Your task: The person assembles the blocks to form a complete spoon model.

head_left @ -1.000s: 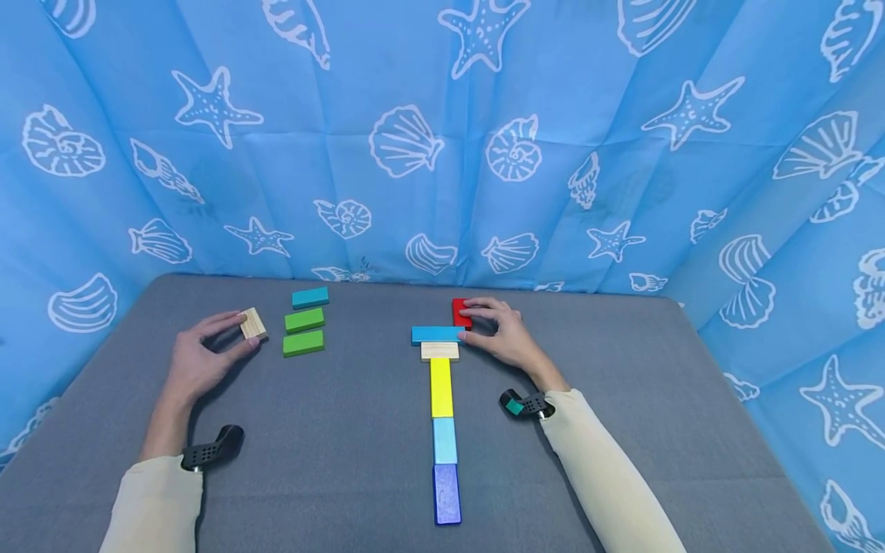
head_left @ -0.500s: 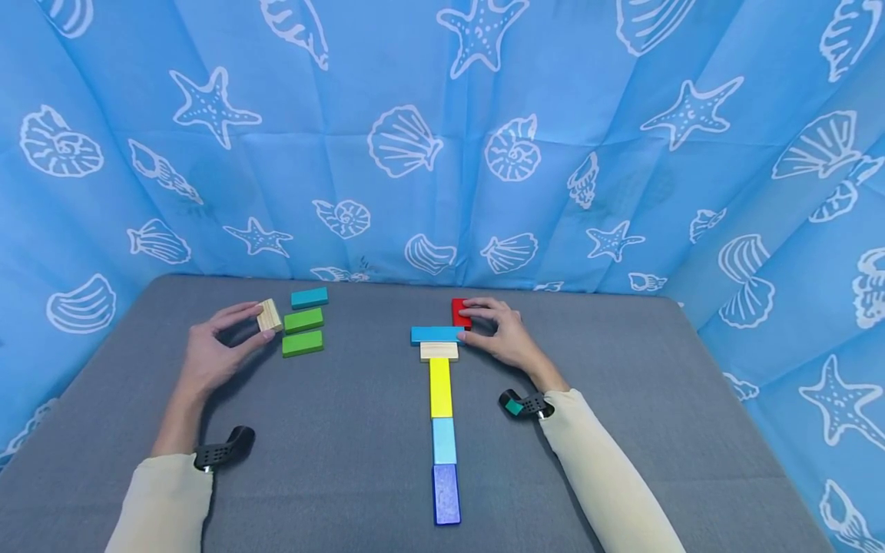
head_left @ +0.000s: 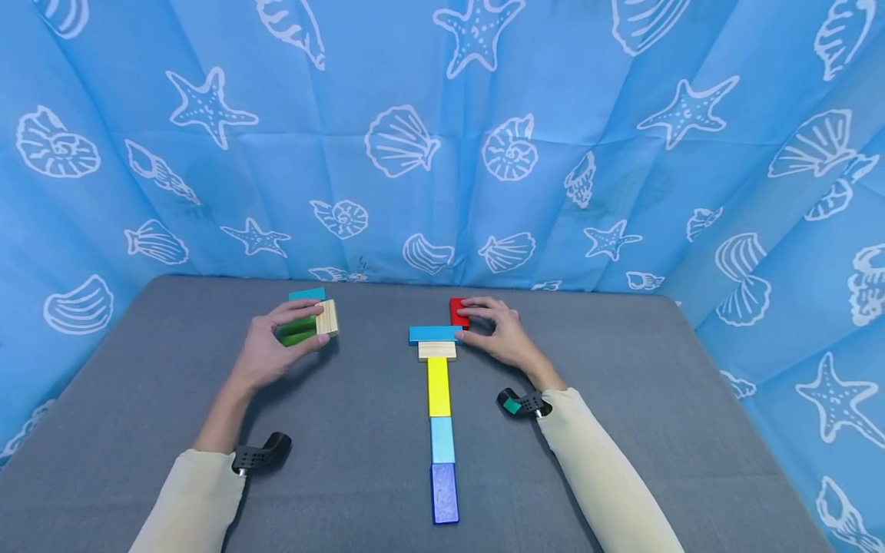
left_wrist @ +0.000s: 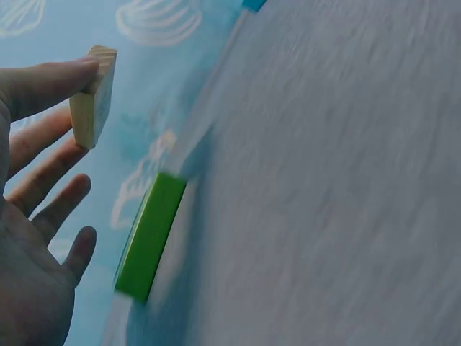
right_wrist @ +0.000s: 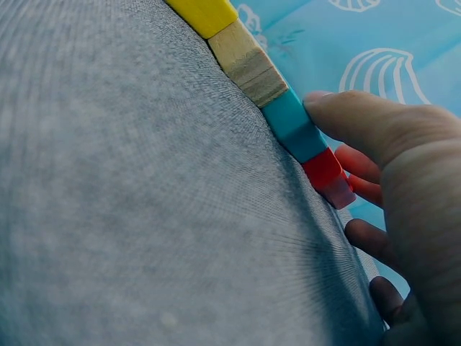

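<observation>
My left hand (head_left: 266, 349) pinches a plain wooden block (head_left: 328, 318) between thumb and fingers, raised above the table in the left wrist view. From the head, that hand and block partly cover the green blocks (head_left: 297, 337). On the right, my right hand (head_left: 508, 336) rests with its thumb at the end of a blue block (head_left: 434, 334) and its fingertips against a red block (head_left: 458, 311). Below the blue block, a second wooden block (head_left: 437, 351), a yellow block (head_left: 439, 388), a light blue block (head_left: 442, 440) and a dark blue block (head_left: 445, 493) form a straight column.
A teal block (head_left: 306, 293) lies behind the green ones near the back edge of the grey cloth-covered table (head_left: 359, 461). A blue curtain (head_left: 304, 161) with white shells and starfish hangs behind it.
My left hand has carried the wooden block to the right, from beside the green blocks to over and past them. My right hand stays in place at the blue and red blocks.
</observation>
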`<state>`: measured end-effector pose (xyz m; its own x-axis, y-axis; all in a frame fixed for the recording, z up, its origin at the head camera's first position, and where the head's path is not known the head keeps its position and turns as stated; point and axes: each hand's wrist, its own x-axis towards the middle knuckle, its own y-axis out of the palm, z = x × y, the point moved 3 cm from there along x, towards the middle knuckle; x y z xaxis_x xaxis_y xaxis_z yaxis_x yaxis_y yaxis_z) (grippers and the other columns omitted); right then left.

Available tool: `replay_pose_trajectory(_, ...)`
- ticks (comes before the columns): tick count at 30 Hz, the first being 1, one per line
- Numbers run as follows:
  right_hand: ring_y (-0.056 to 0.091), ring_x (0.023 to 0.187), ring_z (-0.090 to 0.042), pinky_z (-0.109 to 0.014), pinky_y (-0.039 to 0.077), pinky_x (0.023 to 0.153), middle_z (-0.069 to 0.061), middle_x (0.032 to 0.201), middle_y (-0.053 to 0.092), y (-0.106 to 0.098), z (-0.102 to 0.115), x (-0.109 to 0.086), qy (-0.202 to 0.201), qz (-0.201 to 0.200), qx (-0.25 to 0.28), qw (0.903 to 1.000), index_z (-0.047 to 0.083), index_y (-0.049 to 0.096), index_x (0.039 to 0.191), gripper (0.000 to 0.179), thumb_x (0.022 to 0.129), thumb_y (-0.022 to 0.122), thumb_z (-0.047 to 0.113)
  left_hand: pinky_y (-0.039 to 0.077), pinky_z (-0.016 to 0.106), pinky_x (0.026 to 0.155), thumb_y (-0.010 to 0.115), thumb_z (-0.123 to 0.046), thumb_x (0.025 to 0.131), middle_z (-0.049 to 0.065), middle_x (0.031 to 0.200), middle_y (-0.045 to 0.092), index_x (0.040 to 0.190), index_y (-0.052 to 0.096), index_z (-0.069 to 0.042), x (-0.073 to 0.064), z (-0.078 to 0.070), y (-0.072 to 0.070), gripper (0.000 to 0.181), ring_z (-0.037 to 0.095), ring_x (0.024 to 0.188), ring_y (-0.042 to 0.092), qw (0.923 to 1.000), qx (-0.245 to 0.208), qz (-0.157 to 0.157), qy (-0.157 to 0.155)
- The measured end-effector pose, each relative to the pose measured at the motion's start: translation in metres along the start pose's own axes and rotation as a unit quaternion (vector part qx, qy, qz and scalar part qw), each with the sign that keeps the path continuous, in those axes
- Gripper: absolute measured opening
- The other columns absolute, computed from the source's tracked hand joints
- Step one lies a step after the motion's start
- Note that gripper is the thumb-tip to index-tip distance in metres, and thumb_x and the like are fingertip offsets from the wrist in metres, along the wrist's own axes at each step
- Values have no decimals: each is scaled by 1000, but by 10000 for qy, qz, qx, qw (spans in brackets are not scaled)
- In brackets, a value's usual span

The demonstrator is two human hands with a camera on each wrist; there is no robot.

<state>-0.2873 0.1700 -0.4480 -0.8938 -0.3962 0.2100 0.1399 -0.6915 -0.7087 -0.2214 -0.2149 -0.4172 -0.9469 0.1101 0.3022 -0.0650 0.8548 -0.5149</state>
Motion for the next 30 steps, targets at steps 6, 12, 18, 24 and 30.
replay_pose_trajectory(6, 42, 135, -32, -58, 24, 106, -9, 144, 55, 0, 1, 0, -65, -31, 3, 10000, 13, 69, 132, 47, 88, 81, 27, 29, 64, 110, 84, -21, 86, 12, 142, 59, 129, 70, -7, 2, -12, 17, 48, 37, 141, 40, 9994, -51, 300, 159)
replay_pose_trajectory(12, 42, 135, -32, -57, 24, 106, -9, 144, 55, 0, 0, 0, -40, -29, -25, 10000, 14, 69, 132, 47, 89, 80, 28, 26, 65, 112, 84, -21, 85, 12, 141, 59, 129, 70, -8, 2, -16, 28, 47, 36, 138, 43, 9988, -47, 461, 161)
replay_pose_trajectory(18, 42, 135, -33, -57, 25, 106, -9, 144, 54, 0, -2, 1, -17, -21, -64, 10000, 14, 68, 133, 48, 89, 80, 27, 26, 63, 113, 85, -24, 85, 10, 143, 58, 130, 70, -9, 3, -17, 36, 50, 36, 139, 42, 9983, -40, 575, 86)
replay_pose_trajectory(24, 42, 135, -33, -58, 24, 106, -10, 144, 55, 0, -1, 1, -93, -64, -58, 9999, 13, 69, 132, 47, 88, 80, 27, 29, 60, 114, 85, -25, 84, 10, 142, 57, 131, 69, -9, 8, -19, 46, 51, 35, 139, 43, 9975, -91, 707, -25)
replay_pose_trajectory(30, 42, 135, -33, -59, 24, 107, -9, 144, 55, 0, -1, 0, -109, -38, -5, 9999, 14, 69, 132, 47, 89, 80, 28, 30, 59, 113, 84, -29, 85, 10, 142, 58, 131, 69, -9, 22, -18, 61, 52, 35, 139, 44, 9968, 50, 799, -44)
